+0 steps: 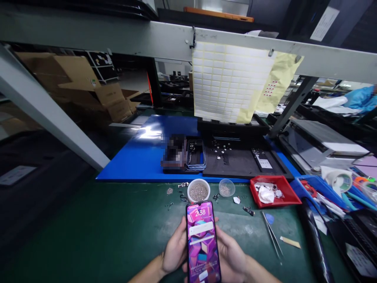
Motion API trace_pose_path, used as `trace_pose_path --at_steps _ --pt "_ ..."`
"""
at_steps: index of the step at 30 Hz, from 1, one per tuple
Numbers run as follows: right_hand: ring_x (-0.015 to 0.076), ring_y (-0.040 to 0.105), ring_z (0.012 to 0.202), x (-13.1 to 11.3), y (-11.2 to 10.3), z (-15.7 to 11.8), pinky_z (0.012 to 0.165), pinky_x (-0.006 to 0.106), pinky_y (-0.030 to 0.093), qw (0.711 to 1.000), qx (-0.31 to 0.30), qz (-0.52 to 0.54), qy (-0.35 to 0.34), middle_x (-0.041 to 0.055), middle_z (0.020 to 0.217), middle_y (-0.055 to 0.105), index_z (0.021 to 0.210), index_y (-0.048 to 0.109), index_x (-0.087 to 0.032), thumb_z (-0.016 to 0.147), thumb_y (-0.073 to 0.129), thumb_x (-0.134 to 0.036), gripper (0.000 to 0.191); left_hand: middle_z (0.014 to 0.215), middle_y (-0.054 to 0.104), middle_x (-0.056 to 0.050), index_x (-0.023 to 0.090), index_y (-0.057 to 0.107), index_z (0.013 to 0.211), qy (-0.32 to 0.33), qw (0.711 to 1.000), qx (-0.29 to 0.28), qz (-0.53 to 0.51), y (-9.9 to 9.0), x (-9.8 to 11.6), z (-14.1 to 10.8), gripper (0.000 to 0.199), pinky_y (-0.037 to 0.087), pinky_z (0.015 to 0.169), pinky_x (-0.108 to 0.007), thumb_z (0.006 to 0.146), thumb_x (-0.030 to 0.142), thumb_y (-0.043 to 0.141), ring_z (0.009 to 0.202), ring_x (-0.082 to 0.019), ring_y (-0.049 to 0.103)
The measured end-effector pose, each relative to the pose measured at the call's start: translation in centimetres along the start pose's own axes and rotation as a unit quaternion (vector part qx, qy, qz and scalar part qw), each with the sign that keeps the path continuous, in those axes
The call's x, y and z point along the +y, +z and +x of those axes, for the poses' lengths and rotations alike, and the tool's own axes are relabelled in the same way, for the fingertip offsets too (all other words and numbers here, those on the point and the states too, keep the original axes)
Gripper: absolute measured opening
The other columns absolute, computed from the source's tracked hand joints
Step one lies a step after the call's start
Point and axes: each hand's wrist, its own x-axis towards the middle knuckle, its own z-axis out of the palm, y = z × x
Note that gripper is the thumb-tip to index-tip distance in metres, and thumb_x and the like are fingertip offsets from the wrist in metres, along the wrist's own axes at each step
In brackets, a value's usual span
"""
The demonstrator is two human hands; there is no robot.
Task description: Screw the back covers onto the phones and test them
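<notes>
A phone (202, 245) with a lit pink and purple screen showing 2:38 is held upright between both hands at the bottom centre. Along its left edge is my left hand (176, 248), wrapped round the side. My right hand (231, 255) grips the right edge and lower part, with some fingers hidden behind the phone. Just beyond the phone's top stands a white round tub (198, 191) of tiny metal parts. To its right is a small clear cup (226, 188) with similar parts.
Tweezers (271, 236) lie on the green mat (118, 228) at the right. Behind are a red tray (275, 191), a black tray (232, 165) with a phone part, and a blue board (129, 157). Label sheets (229, 82) hang from a grey beam (171, 39).
</notes>
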Motion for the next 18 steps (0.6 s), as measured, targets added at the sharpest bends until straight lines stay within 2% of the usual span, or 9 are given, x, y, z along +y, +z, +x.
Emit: trace_pose_path --at_steps 3,5,8,13,18 --pt "0.0358 0.060 0.105 0.21 -0.09 -0.08 0.100 0.052 0.028 1.000 -0.002 -0.001 0.021 0.0196 0.105 0.069 0.118 0.060 -0.007 0.079 0.036 -0.077 0.084 0.131 0.054 -0.019 0.004 0.047 0.133 0.021 0.999 -0.017 -0.039 0.13 0.58 0.21 0.078 0.022 0.109 -0.046 0.091 0.064 0.023 0.126 -0.036 0.042" --pt "0.0339 0.059 0.107 0.50 -0.23 -0.14 0.101 0.051 0.027 1.000 -0.001 -0.006 0.030 0.0174 0.108 0.069 0.122 0.059 -0.010 0.080 0.038 -0.074 0.079 0.123 0.059 -0.022 0.001 0.051 0.129 0.032 0.997 0.000 -0.074 0.19 0.78 0.31 0.084 0.029 0.105 -0.046 0.090 0.067 0.015 0.116 -0.035 0.053" --pt "0.0316 0.055 0.114 0.78 -0.39 -0.24 0.104 0.047 0.025 0.998 0.002 -0.032 0.047 0.0145 0.114 0.067 0.124 0.058 -0.014 0.080 0.044 -0.071 0.074 0.109 0.065 -0.024 -0.002 0.061 0.115 0.032 0.993 0.032 -0.113 0.32 0.85 0.43 0.089 0.035 0.100 -0.045 0.090 0.067 0.010 0.103 -0.034 0.061" --pt "0.0313 0.046 0.124 0.66 -0.30 -0.34 0.106 0.045 0.024 0.996 0.016 -0.046 0.070 0.0122 0.126 0.061 0.125 0.057 -0.017 0.075 0.051 -0.072 0.075 0.109 0.063 -0.029 -0.006 0.062 0.106 -0.014 0.992 0.024 -0.120 0.44 0.86 0.55 0.092 0.034 0.099 -0.044 0.088 0.068 0.012 0.104 -0.036 0.059" --pt "0.0323 0.054 0.116 0.66 -0.03 -0.23 0.105 0.044 0.026 0.995 0.034 -0.052 0.074 0.0140 0.116 0.066 0.121 0.060 -0.014 0.073 0.052 -0.073 0.077 0.107 0.064 -0.029 -0.004 0.064 0.101 -0.015 0.992 0.037 -0.118 0.32 0.76 0.57 0.095 0.032 0.101 -0.046 0.084 0.074 0.012 0.106 -0.037 0.058"
